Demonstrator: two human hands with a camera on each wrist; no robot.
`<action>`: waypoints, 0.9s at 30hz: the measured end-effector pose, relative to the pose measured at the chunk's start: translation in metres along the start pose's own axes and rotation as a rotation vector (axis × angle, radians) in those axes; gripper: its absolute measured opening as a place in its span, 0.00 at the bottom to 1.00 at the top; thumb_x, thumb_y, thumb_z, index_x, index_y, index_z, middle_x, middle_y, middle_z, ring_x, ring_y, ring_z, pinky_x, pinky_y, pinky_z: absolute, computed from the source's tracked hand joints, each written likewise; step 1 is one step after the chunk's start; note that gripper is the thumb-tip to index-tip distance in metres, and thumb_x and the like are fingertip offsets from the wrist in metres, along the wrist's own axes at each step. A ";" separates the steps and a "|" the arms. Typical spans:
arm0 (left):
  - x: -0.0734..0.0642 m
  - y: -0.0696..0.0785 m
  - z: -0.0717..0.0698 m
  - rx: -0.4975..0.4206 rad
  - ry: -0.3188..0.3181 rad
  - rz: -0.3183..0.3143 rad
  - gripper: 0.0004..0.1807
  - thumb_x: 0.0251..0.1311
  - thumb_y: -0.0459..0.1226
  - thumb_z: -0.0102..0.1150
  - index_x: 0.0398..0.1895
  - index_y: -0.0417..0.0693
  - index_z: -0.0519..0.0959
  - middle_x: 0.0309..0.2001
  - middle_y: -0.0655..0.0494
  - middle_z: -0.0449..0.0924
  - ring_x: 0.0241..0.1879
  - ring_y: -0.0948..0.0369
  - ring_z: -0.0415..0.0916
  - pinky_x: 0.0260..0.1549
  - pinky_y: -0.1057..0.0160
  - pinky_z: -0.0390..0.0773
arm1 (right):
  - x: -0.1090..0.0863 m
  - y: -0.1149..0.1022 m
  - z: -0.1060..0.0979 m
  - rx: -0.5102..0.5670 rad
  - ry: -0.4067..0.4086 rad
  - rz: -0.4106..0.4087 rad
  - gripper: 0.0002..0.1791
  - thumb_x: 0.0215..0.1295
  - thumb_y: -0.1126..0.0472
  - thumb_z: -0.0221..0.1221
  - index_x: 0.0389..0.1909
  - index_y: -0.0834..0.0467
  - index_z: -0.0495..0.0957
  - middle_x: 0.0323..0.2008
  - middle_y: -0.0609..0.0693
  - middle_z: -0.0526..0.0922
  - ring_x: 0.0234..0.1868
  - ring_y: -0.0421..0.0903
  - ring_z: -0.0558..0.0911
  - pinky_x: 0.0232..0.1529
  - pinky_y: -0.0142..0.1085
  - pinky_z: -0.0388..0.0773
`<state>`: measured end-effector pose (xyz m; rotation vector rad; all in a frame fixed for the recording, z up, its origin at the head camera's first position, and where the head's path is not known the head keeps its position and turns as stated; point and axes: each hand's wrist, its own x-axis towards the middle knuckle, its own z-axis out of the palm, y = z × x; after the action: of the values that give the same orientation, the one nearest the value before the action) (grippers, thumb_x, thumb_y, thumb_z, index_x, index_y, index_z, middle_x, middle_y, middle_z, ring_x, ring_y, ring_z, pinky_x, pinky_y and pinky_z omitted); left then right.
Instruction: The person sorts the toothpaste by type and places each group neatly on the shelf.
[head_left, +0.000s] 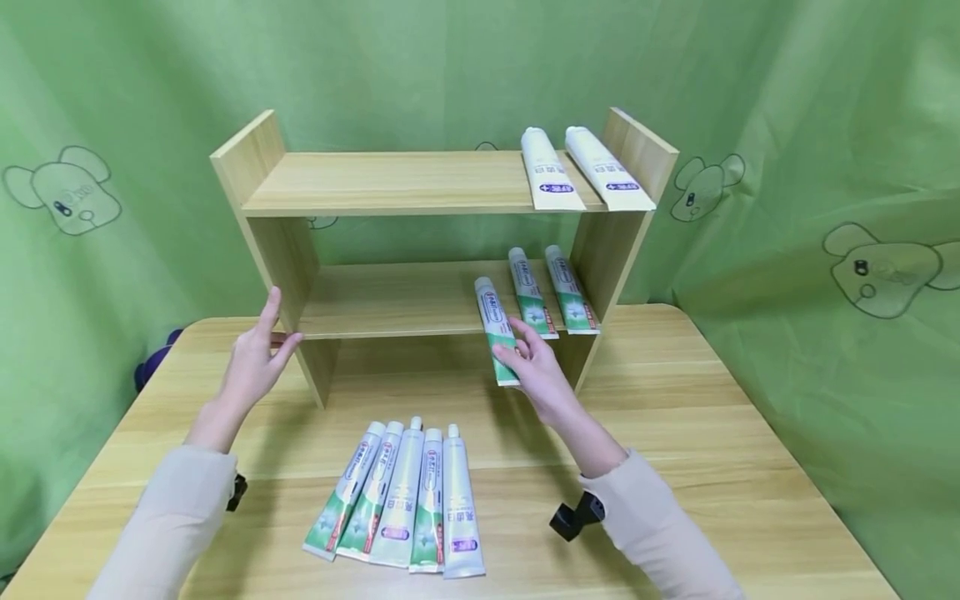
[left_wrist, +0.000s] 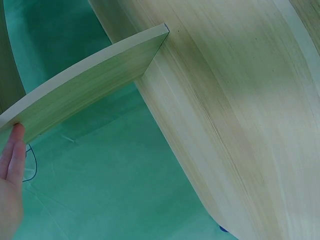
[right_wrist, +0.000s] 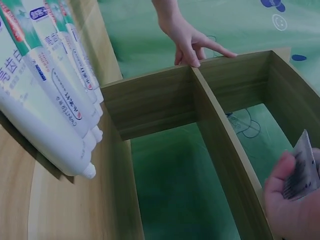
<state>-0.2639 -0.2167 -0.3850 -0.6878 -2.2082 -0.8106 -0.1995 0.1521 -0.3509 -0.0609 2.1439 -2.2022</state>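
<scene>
My right hand (head_left: 542, 372) pinches the lower end of a green-and-white toothpaste tube (head_left: 495, 325) between thumb and fingers. The tube's cap points toward the back, over the front edge of the shelf rack's middle board (head_left: 397, 300). To its right, two similar tubes (head_left: 528, 287) lie side by side on that board. In the right wrist view only the held tube's flat end (right_wrist: 302, 167) shows. With index finger and thumb spread, my left hand (head_left: 253, 358) touches the rack's left side panel (head_left: 281, 258) where the middle board meets it. In the left wrist view its fingers (left_wrist: 17, 150) are partly cut off.
Two white tubes (head_left: 551, 171) lie at the right of the top board (head_left: 390, 179). Several tubes (head_left: 401, 500), green-and-white and plain white, lie fanned on the wooden table (head_left: 712, 467) before the rack. A green curtain (head_left: 420, 75) hangs behind.
</scene>
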 end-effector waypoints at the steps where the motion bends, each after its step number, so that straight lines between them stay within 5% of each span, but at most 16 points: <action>1: 0.000 0.000 0.000 -0.002 -0.001 -0.001 0.54 0.50 0.23 0.60 0.72 0.65 0.40 0.53 0.22 0.65 0.28 0.38 0.78 0.26 0.44 0.80 | -0.001 -0.001 -0.001 0.037 -0.021 0.008 0.37 0.63 0.67 0.51 0.70 0.55 0.46 0.51 0.60 0.67 0.35 0.39 0.75 0.37 0.26 0.77; 7: 0.000 -0.001 0.000 -0.013 -0.005 0.004 0.54 0.50 0.23 0.60 0.72 0.65 0.39 0.53 0.22 0.64 0.28 0.38 0.78 0.26 0.45 0.80 | -0.005 -0.003 -0.004 0.174 -0.124 0.011 0.44 0.57 0.75 0.48 0.71 0.55 0.37 0.60 0.64 0.57 0.34 0.39 0.77 0.39 0.25 0.77; 13: 0.001 -0.001 -0.001 -0.009 -0.016 -0.006 0.54 0.51 0.23 0.60 0.72 0.64 0.39 0.52 0.22 0.65 0.29 0.38 0.78 0.28 0.44 0.79 | -0.003 0.000 -0.004 0.174 -0.094 -0.008 0.44 0.60 0.75 0.49 0.71 0.54 0.37 0.65 0.62 0.53 0.36 0.39 0.79 0.45 0.26 0.77; 23: 0.001 0.000 -0.001 -0.017 -0.010 -0.004 0.54 0.50 0.23 0.60 0.72 0.64 0.40 0.53 0.22 0.65 0.28 0.38 0.78 0.28 0.44 0.80 | 0.005 0.006 -0.008 0.000 0.020 -0.083 0.37 0.62 0.67 0.55 0.70 0.56 0.49 0.31 0.48 0.74 0.16 0.35 0.72 0.20 0.22 0.73; 27: 0.001 0.000 -0.001 -0.015 -0.016 -0.009 0.53 0.51 0.23 0.60 0.72 0.64 0.40 0.53 0.22 0.64 0.28 0.38 0.78 0.28 0.44 0.80 | 0.005 0.007 -0.010 0.001 0.023 -0.092 0.36 0.62 0.67 0.55 0.69 0.55 0.50 0.31 0.49 0.75 0.17 0.35 0.72 0.21 0.23 0.73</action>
<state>-0.2643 -0.2169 -0.3835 -0.6946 -2.2225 -0.8296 -0.2054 0.1613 -0.3579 -0.1386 2.1943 -2.2641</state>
